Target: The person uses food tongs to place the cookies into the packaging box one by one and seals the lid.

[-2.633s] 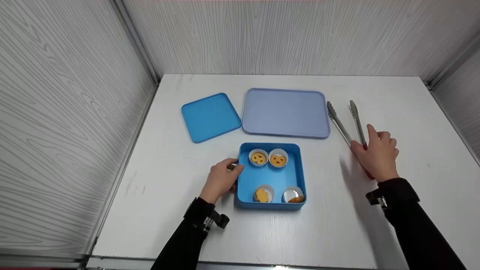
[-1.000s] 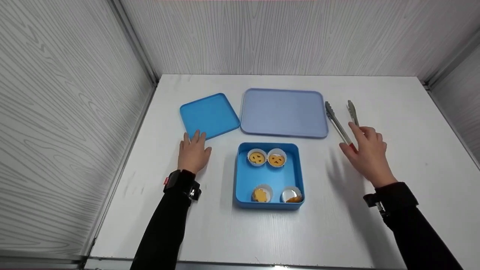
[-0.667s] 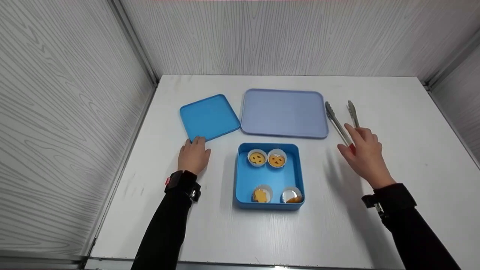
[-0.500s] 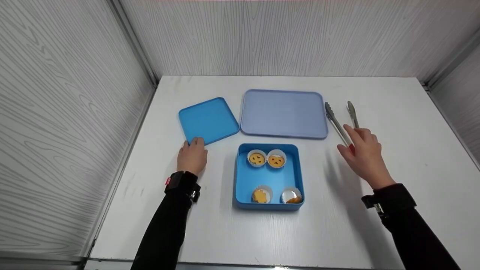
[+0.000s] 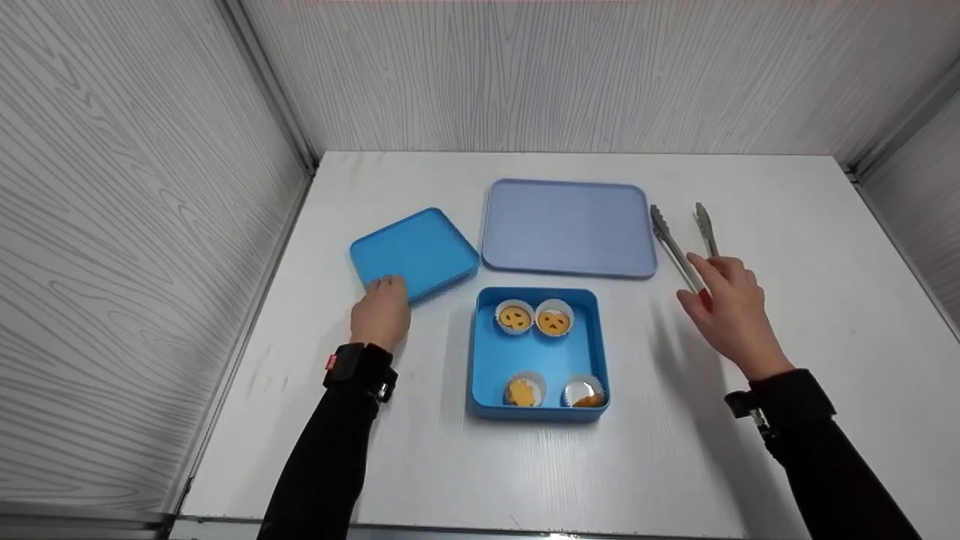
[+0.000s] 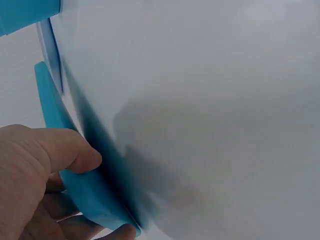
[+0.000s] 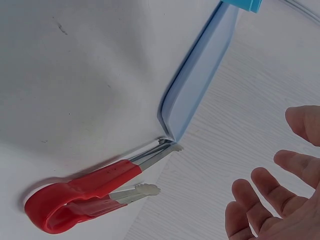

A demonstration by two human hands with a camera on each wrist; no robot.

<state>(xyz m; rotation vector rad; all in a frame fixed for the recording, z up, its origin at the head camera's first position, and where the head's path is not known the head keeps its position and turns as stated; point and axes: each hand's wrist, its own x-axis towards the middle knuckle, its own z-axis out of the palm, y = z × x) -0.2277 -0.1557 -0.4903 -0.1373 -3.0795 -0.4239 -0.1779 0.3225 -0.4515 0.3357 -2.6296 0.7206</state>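
My left hand [image 5: 380,315] pinches the near corner of a square blue lid [image 5: 416,251], its thumb on one face in the left wrist view. The lid is tilted and partly off the table. A square blue box [image 5: 536,356] stands upright to the right, uncovered. Inside it, two white paper cups at the back hold round yellow biscuits [image 5: 514,317] with dark marks; two more at the front hold a yellow flower-like piece [image 5: 520,391] and a brownish one [image 5: 589,400]. My right hand [image 5: 731,315] hovers, fingers relaxed, over red-handled metal tongs [image 7: 87,187], apart from them.
A lavender tray [image 5: 568,227] lies flat behind the box, its left edge close to the lid and its right edge beside the tongs' tips. Wood-grain panels [image 5: 570,75] wall the white table [image 5: 300,420] at the back and both sides.
My left hand let go of the box's left side, moved to the lid and took its near corner; the lid has since shifted toward me and risen. My right hand moved slightly left.
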